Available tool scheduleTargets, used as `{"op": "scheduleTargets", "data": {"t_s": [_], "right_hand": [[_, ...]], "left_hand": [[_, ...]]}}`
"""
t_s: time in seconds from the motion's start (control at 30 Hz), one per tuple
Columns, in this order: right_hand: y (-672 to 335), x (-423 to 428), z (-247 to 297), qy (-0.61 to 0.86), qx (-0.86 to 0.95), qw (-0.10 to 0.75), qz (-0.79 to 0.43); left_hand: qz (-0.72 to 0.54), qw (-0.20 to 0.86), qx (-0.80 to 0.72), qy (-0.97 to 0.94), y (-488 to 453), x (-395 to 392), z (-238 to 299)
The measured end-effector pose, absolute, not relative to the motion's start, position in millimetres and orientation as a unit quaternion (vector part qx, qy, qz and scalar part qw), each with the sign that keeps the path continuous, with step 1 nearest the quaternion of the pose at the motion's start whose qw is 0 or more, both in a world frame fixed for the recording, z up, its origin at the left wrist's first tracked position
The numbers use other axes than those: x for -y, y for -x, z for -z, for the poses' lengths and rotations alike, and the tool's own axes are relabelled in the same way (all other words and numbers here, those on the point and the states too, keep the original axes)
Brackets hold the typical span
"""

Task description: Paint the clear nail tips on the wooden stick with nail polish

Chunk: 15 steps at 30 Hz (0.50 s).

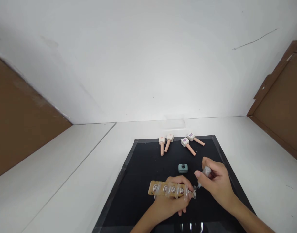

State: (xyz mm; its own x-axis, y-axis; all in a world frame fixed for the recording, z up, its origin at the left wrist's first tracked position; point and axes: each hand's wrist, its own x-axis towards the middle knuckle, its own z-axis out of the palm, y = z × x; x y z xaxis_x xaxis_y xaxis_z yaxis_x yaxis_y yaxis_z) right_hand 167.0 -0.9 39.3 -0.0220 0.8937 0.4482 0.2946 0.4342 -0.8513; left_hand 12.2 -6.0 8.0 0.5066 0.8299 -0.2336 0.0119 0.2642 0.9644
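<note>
In my left hand point(167, 205) is a tan strip point(152, 187) carrying a row of round metal studs and several clear nail tips, set crosswise. The fingers close around its right end, where a clear tip point(194, 193) sticks out. Closed between thumb and fingers, my right hand point(221, 186) grips a nail polish brush by its greyish cap point(206, 171). Its lower end points down toward that end tip, close to it; whether they touch I cannot tell. A small teal bottle point(183, 168) with a dark round opening stands just beyond my hands.
Several nail polish bottles with white bodies and peach caps lie at the mat's far edge, a left pair point(162, 141) and a right pair point(185, 141). The black mat point(129, 181) covers part of a white table point(73, 174). Brown cardboard panels point(22, 119) flank both sides.
</note>
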Motion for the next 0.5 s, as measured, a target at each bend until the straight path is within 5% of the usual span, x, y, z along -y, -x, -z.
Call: {"op": "scheduleTargets", "data": {"t_s": [0.5], "right_hand": [[-168.7,-2.7,-42.7,0.436,0.714,0.533,-0.128]], "left_hand": [[-0.285,0.668,-0.409,-0.552,-10.9,7.7,-3.6]]}}
